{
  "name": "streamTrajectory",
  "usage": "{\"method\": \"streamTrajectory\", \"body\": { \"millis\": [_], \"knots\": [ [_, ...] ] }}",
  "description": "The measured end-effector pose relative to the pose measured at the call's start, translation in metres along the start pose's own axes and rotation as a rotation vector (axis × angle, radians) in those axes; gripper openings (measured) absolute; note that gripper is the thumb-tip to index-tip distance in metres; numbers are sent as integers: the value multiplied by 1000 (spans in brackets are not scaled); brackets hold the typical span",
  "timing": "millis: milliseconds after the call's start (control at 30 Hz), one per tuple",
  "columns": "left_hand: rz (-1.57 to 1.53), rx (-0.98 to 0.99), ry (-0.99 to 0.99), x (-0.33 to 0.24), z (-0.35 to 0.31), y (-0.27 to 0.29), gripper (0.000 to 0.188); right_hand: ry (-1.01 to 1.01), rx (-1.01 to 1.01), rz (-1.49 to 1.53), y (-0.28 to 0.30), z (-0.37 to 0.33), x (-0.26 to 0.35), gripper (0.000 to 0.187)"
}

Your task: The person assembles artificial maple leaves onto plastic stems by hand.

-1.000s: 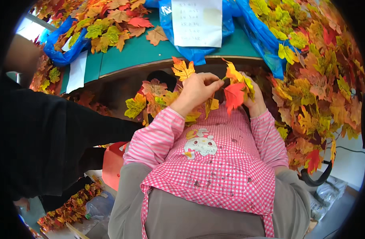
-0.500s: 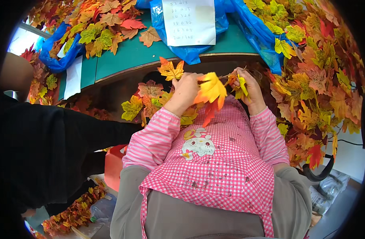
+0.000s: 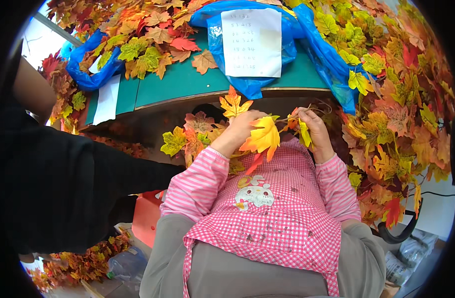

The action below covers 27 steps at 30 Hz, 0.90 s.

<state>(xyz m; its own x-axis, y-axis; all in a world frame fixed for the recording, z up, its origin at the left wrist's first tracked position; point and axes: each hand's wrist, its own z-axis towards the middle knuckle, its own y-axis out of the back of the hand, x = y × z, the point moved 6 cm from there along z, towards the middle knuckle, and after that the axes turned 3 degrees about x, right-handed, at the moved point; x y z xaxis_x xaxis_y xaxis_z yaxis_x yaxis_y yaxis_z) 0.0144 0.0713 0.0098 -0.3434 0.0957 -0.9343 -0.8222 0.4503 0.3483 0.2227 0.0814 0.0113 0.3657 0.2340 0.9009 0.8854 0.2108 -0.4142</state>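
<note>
Your left hand point(image 3: 240, 130) is curled with the fingers drawn together around the stem end of a spray of artificial maple leaves point(image 3: 261, 136); the largest leaf, yellow shading to orange, hangs just below the knuckles, above your pink checked apron point(image 3: 267, 213). Your right hand point(image 3: 314, 130) is closed in a pinch on a thin brown twig point(image 3: 307, 110) and a narrow yellow-green leaf point(image 3: 304, 133); whether twig and spray are joined is unclear, since the fingers cover the meeting point. Both hands are raised in front of your chest, close together, just under the edge of the green table point(image 3: 188, 82).

An orange leaf point(image 3: 234, 103) stands upright at that edge, just above your left hand. Loose green and orange leaves point(image 3: 188, 139) lie in the shadow under the table, to the left of your left wrist. On the tabletop rests a blue plastic bag point(image 3: 247, 84) with a white paper sheet point(image 3: 251, 42) on it, flanked by piled leaves point(image 3: 143, 35). A dense mass of foliage point(image 3: 396, 119) fills the right side. At the left, another person's dark sleeve point(image 3: 63, 188) crosses the view.
</note>
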Motion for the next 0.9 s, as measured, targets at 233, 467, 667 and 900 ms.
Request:
{"method": "streamTrajectory", "body": {
  "millis": [233,467,667,900],
  "knots": [
    [-6,-37,372,-23,-1,-2,49,-38,31,0,-10,-8,2,19],
    [453,-149,9,-56,-10,-5,17,-3,16,-212,-24,-10,14,21],
    [550,-265,69,-59,-11,-5,19,-77,88,18,-16,-3,-1,19],
    [470,-441,-45,-62,-14,-9,15,15,79,17,-17,-2,-3,17]
  ]
}}
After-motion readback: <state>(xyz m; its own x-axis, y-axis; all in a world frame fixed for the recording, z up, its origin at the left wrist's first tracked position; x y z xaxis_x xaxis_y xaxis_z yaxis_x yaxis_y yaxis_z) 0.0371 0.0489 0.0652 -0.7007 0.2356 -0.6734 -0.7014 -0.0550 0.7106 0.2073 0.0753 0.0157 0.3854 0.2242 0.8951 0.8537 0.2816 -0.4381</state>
